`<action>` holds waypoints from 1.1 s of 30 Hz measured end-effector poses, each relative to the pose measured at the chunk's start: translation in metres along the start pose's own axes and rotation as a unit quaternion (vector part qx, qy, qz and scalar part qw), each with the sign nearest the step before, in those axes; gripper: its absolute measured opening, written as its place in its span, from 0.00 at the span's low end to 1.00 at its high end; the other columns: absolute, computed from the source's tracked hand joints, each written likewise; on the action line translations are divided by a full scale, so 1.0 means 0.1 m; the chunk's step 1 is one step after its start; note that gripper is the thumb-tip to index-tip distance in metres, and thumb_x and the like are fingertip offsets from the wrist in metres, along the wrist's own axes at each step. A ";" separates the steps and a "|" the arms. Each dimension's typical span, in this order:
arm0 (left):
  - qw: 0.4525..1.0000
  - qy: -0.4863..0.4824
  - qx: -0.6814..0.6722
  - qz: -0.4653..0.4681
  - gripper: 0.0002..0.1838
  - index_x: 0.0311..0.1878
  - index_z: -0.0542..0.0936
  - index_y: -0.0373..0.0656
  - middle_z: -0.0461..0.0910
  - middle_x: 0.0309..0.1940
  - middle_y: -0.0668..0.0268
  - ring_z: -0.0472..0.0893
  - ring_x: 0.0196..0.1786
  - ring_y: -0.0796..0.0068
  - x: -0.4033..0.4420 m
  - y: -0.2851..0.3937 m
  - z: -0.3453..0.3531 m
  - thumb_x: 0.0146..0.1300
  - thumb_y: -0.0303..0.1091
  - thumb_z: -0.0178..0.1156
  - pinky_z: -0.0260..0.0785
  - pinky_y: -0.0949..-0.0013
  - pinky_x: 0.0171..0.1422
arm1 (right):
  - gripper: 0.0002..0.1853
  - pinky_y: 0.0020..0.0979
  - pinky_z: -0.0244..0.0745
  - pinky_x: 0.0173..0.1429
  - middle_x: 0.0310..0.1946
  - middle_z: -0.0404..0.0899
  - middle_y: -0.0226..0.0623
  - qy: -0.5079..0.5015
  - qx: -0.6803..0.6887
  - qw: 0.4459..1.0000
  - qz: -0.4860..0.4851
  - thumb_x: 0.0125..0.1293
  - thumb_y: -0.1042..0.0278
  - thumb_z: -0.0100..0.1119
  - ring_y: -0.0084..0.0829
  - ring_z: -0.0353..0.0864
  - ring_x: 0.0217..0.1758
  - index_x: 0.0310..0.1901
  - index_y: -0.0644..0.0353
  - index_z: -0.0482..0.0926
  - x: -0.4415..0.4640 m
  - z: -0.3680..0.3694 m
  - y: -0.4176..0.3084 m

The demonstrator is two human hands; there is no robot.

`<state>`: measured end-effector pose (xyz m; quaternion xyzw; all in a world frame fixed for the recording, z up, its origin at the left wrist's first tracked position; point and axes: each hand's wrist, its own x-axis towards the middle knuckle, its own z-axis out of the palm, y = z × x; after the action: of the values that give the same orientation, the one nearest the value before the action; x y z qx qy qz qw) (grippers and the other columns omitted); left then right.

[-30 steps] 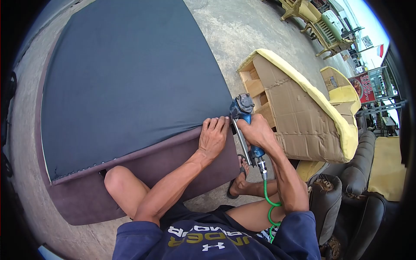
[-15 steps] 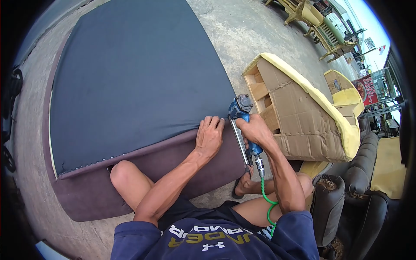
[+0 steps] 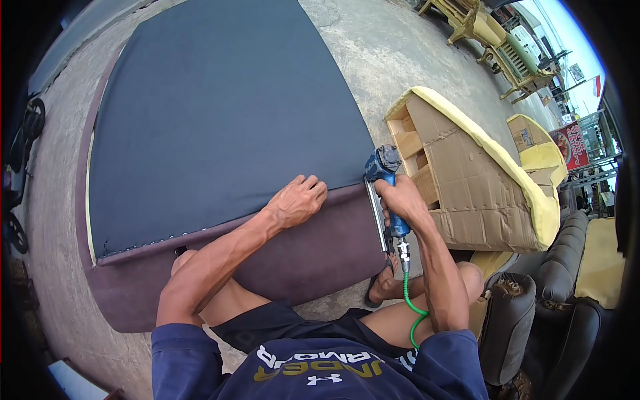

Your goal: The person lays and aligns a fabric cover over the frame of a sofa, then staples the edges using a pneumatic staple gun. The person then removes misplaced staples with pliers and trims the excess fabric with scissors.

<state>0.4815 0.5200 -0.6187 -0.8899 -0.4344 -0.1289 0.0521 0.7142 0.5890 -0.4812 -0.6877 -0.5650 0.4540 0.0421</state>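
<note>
A large panel of black fabric (image 3: 227, 113) covers the underside of a furniture piece wrapped in purple-brown upholstery (image 3: 313, 233). At the near edge of that fabric, my left hand (image 3: 298, 201) is closed, its curled fingers gripping the border; the fingertips are hidden. My right hand (image 3: 400, 199) is wrapped around the handle of a blue pneumatic staple gun (image 3: 383, 160). The gun's nose is at the right near corner of the panel. A green coiled air hose (image 3: 406, 290) runs from the handle down by my right leg. Several staples (image 3: 170, 237) show along the left near edge.
To the right stands a furniture frame covered with cardboard (image 3: 467, 180) and edged in yellow foam. Beyond my right knee sits a worn dark sofa (image 3: 510, 320). Carved wooden chairs (image 3: 510, 57) are at the far right, and a motorbike (image 3: 30, 133) is at the left.
My left hand has slid left along the fabric edge, away from the staple gun. The gun stays at the panel's right corner in my right hand. The view has shifted slightly.
</note>
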 end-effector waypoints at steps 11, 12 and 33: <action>0.989 0.022 -0.095 -0.114 0.23 0.64 0.83 0.38 0.76 0.46 0.64 0.75 0.51 0.68 -0.17 0.12 -0.15 0.66 0.28 0.58 0.68 0.64 0.53 | 0.21 0.36 0.80 0.24 0.14 0.77 0.40 0.004 -0.051 0.999 0.011 0.64 0.56 0.57 0.34 0.82 0.16 0.24 0.69 0.78 -0.11 0.28 -0.13; 0.981 0.003 -0.121 -0.151 0.23 0.64 0.83 0.40 0.76 0.45 0.64 0.75 0.50 0.67 -0.20 0.06 -0.18 0.65 0.27 0.58 0.69 0.63 0.52 | 0.21 0.36 0.80 0.24 0.14 0.77 0.40 0.007 -0.053 0.999 0.008 0.64 0.56 0.57 0.34 0.82 0.16 0.24 0.69 0.78 -0.08 0.26 -0.13; 0.998 -0.018 -0.017 -0.060 0.20 0.59 0.81 0.25 0.78 0.47 0.60 0.75 0.50 0.66 -0.60 0.01 -0.23 0.68 0.28 0.58 0.71 0.64 0.54 | 0.18 0.37 0.78 0.21 0.18 0.78 0.40 -0.031 0.026 0.999 -0.029 0.64 0.59 0.58 0.32 0.79 0.16 0.25 0.68 0.78 -0.19 0.45 -0.28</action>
<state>0.4424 0.4694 -0.6126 -0.8653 -0.4853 -0.1236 0.0214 0.6639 0.5632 -0.4811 -0.6549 -0.5738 0.4886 0.0557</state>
